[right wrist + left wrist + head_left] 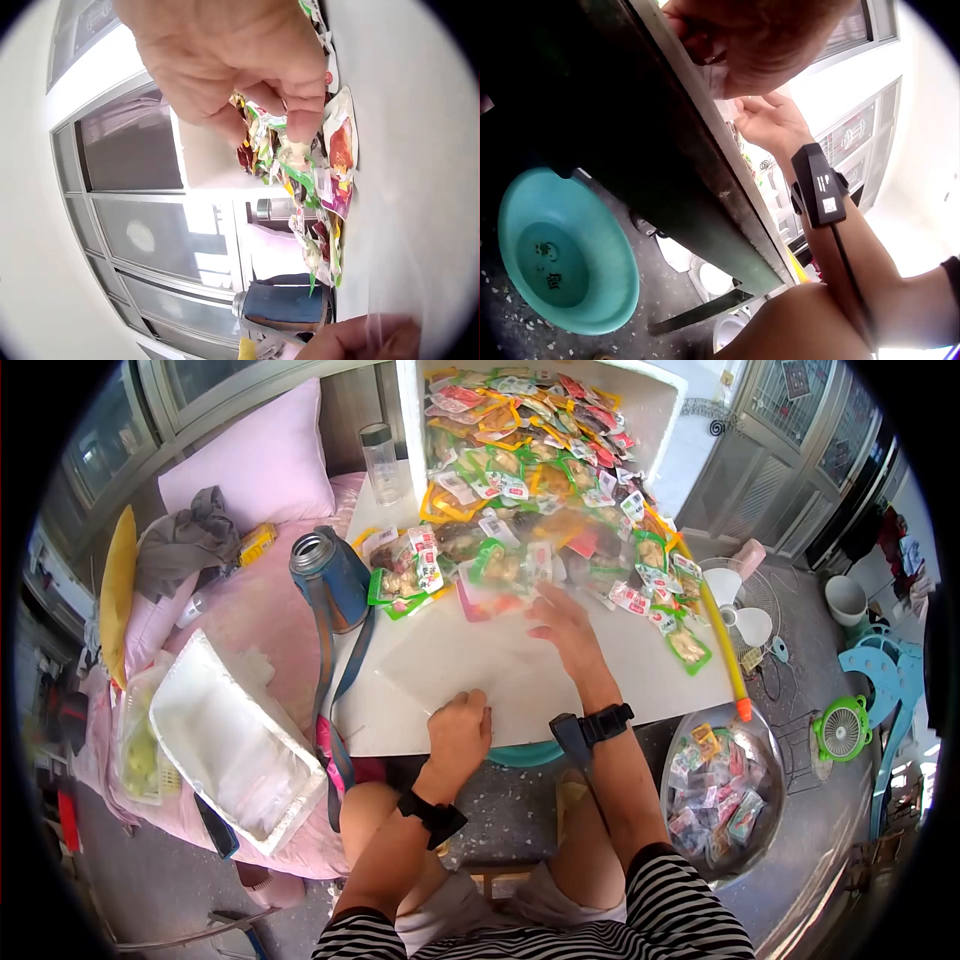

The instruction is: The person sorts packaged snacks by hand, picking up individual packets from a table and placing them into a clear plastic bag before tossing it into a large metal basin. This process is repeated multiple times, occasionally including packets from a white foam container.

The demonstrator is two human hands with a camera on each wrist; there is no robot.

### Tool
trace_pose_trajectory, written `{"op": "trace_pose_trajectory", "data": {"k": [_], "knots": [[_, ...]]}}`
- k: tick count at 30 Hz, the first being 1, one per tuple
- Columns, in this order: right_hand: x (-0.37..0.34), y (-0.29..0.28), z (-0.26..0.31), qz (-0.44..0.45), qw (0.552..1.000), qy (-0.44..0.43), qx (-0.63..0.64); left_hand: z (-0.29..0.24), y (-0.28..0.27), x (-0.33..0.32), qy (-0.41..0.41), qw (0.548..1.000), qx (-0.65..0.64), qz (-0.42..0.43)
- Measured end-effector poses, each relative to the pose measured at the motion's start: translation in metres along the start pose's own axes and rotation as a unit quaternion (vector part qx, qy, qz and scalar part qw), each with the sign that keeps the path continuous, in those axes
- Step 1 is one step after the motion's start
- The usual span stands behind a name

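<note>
My left hand rests at the table's near edge, fingers curled on a clear plastic bag. In the right wrist view, the see-through film rises from the left fingers at the bottom. My right hand reaches over the table by the front of a heap of small sealed food packets. Its thumb and fingers are apart. Its fingertips overlap a green-edged packet in the right wrist view. Beside that lies a packet with a red-orange picture and purple end. Several front packets look blurred.
The heap spills from a white foam box. A blue flask and a glass stand left. A yellow stick lies along the right edge. Lower right is a metal basin of packets; a teal basin sits below.
</note>
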State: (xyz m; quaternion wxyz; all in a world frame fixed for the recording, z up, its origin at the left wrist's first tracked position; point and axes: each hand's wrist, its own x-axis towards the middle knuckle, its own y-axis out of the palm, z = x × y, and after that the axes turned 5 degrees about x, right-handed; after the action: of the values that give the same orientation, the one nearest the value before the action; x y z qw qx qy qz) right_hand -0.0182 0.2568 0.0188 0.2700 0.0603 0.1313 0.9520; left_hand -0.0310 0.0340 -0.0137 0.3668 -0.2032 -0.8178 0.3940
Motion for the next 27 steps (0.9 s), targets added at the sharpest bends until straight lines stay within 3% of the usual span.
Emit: {"op": "trace_pose_trajectory", "data": {"k": [3, 6, 9, 12, 15, 19, 21, 24, 27], "knots": [[-0.031, -0.032, 0.012, -0.032, 0.998, -0.041, -0.025, 0.003, 0.004, 0.001, -0.008, 1.0, 0.003, 0.005], [-0.053, -0.069, 0.02, -0.091, 0.982, 0.015, -0.167, 0.003, 0.005, 0.002, -0.013, 1.0, 0.005, 0.009], [-0.066, -0.099, 0.028, -0.063, 0.94, 0.112, -0.317, 0.002, 0.004, 0.0, -0.011, 1.0, 0.003, 0.013], [-0.07, -0.108, 0.022, -0.096, 0.842, 0.004, -0.53, 0.002, 0.004, 0.001, -0.016, 1.0, 0.004, 0.013], [-0.068, -0.096, 0.009, -0.198, 0.784, -0.262, -0.526, 0.001, 0.006, 0.0, -0.018, 1.0, 0.013, 0.01], [-0.057, -0.087, 0.0, -0.085, 0.834, -0.072, -0.541, 0.003, 0.011, -0.002, -0.015, 1.0, 0.001, -0.017], [-0.051, -0.091, -0.002, -0.003, 0.884, -0.036, -0.465, 0.004, 0.011, -0.001, -0.015, 1.0, -0.009, -0.024], [-0.066, -0.069, 0.024, 0.005, 0.944, 0.096, -0.317, 0.001, 0.012, 0.0, -0.02, 0.999, -0.029, -0.024], [-0.077, -0.064, 0.025, -0.007, 0.964, 0.084, -0.252, 0.0, 0.014, 0.0, -0.012, 0.999, -0.034, -0.029]]}}
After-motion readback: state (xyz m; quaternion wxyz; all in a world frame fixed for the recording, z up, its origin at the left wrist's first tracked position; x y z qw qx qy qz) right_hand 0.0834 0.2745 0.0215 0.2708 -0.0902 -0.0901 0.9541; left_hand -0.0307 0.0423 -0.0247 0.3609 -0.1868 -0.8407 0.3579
